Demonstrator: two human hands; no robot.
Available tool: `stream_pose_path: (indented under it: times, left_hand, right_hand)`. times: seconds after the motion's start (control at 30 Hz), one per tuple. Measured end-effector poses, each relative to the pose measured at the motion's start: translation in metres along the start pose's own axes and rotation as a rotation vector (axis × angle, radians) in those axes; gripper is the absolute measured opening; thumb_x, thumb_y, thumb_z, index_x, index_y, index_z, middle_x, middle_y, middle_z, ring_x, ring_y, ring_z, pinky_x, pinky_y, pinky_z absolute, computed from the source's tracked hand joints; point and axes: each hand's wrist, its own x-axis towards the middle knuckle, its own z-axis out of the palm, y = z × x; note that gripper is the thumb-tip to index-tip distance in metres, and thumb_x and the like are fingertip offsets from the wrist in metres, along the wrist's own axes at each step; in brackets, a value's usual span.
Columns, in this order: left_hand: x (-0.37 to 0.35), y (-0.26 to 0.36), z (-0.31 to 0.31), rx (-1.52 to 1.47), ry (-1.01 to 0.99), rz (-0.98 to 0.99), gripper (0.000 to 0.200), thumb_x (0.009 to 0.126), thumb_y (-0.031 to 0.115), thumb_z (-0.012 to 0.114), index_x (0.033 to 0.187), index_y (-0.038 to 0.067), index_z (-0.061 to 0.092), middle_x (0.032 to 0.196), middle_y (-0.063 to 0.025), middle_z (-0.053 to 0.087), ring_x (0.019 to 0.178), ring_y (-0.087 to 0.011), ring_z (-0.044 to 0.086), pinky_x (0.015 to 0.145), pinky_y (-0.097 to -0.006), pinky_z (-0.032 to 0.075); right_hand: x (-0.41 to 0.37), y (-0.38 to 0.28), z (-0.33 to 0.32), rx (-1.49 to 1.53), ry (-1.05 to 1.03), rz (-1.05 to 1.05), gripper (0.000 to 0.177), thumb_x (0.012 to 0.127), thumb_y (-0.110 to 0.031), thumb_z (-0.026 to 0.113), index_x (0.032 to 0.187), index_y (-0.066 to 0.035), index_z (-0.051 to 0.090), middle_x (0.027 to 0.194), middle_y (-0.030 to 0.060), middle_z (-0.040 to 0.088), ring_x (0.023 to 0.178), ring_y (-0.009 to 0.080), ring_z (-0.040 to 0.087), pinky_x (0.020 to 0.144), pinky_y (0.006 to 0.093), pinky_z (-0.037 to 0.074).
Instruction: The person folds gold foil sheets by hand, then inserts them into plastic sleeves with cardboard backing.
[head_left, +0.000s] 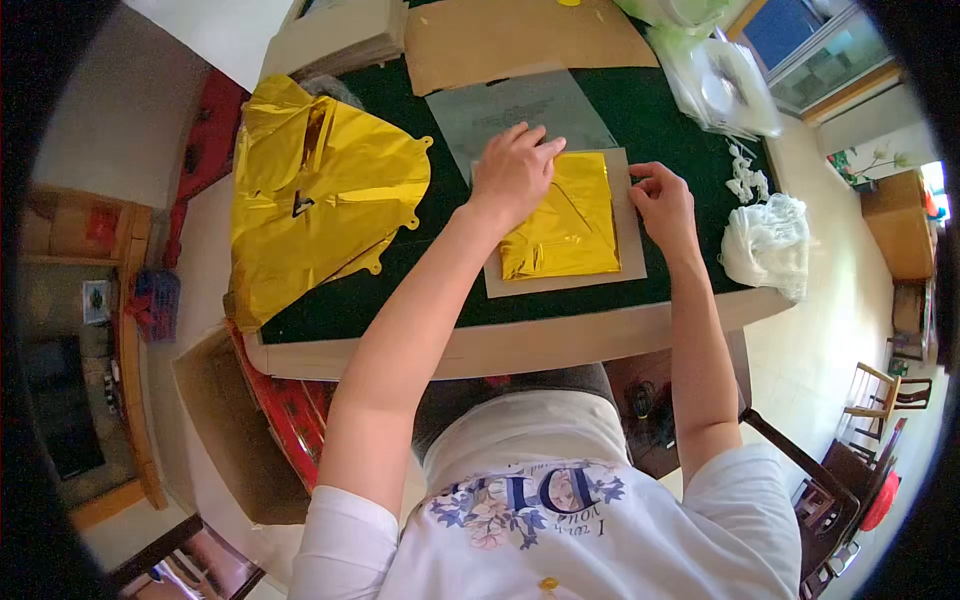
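A folded gold foil balloon (560, 220) lies on a square grey-brown cardboard sheet (633, 240) near the front of the table. My left hand (513, 178) rests over the upper left corner of the foil, fingers stretched forward and slightly bent. At the sheet's right edge, my right hand (664, 205) has thumb and index finger closed on the cardboard. Beyond the foil lies a flat clear plastic bag (530, 105) with printed text, its lower end partly hidden by my left hand and the cardboard.
Larger unfolded gold foil balloons (325, 185) spread over the table's left side. Cardboard (530, 45) lies at the back, with clear bags (715, 85) at the back right. White strings (768, 245) lie at the right edge. An open cardboard box (235, 430) stands below left.
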Motion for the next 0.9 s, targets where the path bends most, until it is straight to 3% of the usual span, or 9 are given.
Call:
stream_pose_path:
  times: [0.07, 0.17, 0.27, 0.37, 0.47, 0.57, 0.67, 0.77, 0.9]
  left_hand:
    - [-0.001, 0.002, -0.001, -0.006, 0.007, -0.007, 0.028, 0.09, 0.016, 0.054, 0.115, 0.013, 0.066, 0.121, -0.0144, 0.062, 0.117, -0.0331, 0.055, 0.099, -0.043, 0.045]
    - [-0.003, 0.003, -0.002, 0.002, 0.02, -0.005, 0.027, 0.091, 0.016, 0.054, 0.115, 0.013, 0.066, 0.121, -0.0143, 0.062, 0.117, -0.033, 0.055, 0.099, -0.043, 0.045]
    - [-0.005, 0.003, -0.001, 0.016, 0.045, -0.001, 0.027, 0.09, 0.017, 0.055, 0.115, 0.014, 0.066, 0.121, -0.0139, 0.062, 0.117, -0.0326, 0.055, 0.098, -0.0427, 0.045]
    - [-0.005, 0.004, -0.001, 0.011, 0.068, -0.005, 0.028, 0.089, 0.017, 0.056, 0.115, 0.014, 0.067, 0.12, -0.0135, 0.063, 0.116, -0.0322, 0.056, 0.096, -0.0425, 0.046]
    - [0.003, 0.007, 0.001, 0.021, 0.066, -0.007, 0.027, 0.089, 0.018, 0.057, 0.113, 0.014, 0.067, 0.119, -0.0131, 0.063, 0.114, -0.0314, 0.056, 0.095, -0.0425, 0.047]
    - [0.011, 0.011, 0.003, 0.04, 0.045, -0.013, 0.026, 0.089, 0.019, 0.057, 0.112, 0.015, 0.068, 0.118, -0.0128, 0.063, 0.113, -0.0304, 0.057, 0.094, -0.0427, 0.047]
    - [0.012, 0.011, 0.009, 0.06, 0.068, 0.001, 0.026, 0.089, 0.019, 0.056, 0.111, 0.015, 0.069, 0.117, -0.0125, 0.064, 0.113, -0.0298, 0.057, 0.093, -0.0432, 0.047]
    - [0.01, 0.012, 0.011, 0.041, 0.062, -0.011, 0.026, 0.089, 0.019, 0.055, 0.111, 0.015, 0.069, 0.118, -0.0123, 0.063, 0.114, -0.0297, 0.056, 0.093, -0.0438, 0.047]
    - [0.011, 0.014, 0.01, 0.023, 0.053, -0.034, 0.026, 0.09, 0.02, 0.055, 0.111, 0.014, 0.069, 0.119, -0.0127, 0.063, 0.114, -0.0299, 0.056, 0.094, -0.0442, 0.047]
  right_hand:
    - [0.001, -0.004, 0.0, -0.023, -0.006, 0.007, 0.03, 0.077, -0.003, 0.063, 0.107, -0.004, 0.068, 0.074, 0.0041, 0.065, 0.066, 0.0099, 0.058, 0.062, 0.0247, 0.047]
    - [0.001, -0.009, -0.002, -0.044, -0.032, 0.029, 0.027, 0.078, -0.007, 0.062, 0.104, -0.005, 0.069, 0.083, 0.0124, 0.069, 0.078, 0.026, 0.067, 0.07, 0.0351, 0.052]
    - [0.002, -0.008, 0.001, -0.056, -0.016, 0.012, 0.031, 0.077, -0.005, 0.064, 0.108, -0.005, 0.069, 0.073, 0.0044, 0.065, 0.065, 0.0101, 0.058, 0.062, 0.0252, 0.047]
    - [0.002, -0.008, 0.002, -0.076, -0.022, 0.001, 0.032, 0.077, -0.006, 0.064, 0.109, -0.007, 0.069, 0.073, 0.0039, 0.065, 0.064, 0.0101, 0.057, 0.062, 0.0255, 0.047]
    - [-0.002, -0.016, 0.004, -0.026, 0.019, 0.037, 0.028, 0.079, -0.008, 0.063, 0.105, -0.008, 0.07, 0.084, 0.012, 0.069, 0.078, 0.0261, 0.067, 0.071, 0.0358, 0.052]
    - [-0.002, -0.013, 0.005, -0.041, 0.009, -0.008, 0.035, 0.077, -0.006, 0.064, 0.111, -0.01, 0.07, 0.073, 0.0034, 0.066, 0.063, 0.0098, 0.057, 0.062, 0.0263, 0.048]
    - [-0.002, -0.014, 0.003, -0.081, -0.008, 0.007, 0.037, 0.078, -0.006, 0.064, 0.113, -0.012, 0.069, 0.074, 0.0035, 0.066, 0.063, 0.0096, 0.057, 0.062, 0.0253, 0.048]
    - [-0.004, -0.018, -0.001, -0.03, -0.022, 0.04, 0.035, 0.076, -0.01, 0.061, 0.11, -0.012, 0.069, 0.077, 0.0103, 0.069, 0.071, 0.0241, 0.068, 0.068, 0.0342, 0.052]
    - [-0.004, -0.017, 0.0, 0.0, 0.007, 0.022, 0.037, 0.076, -0.01, 0.061, 0.112, -0.015, 0.068, 0.076, 0.0096, 0.069, 0.071, 0.0225, 0.067, 0.067, 0.033, 0.052]
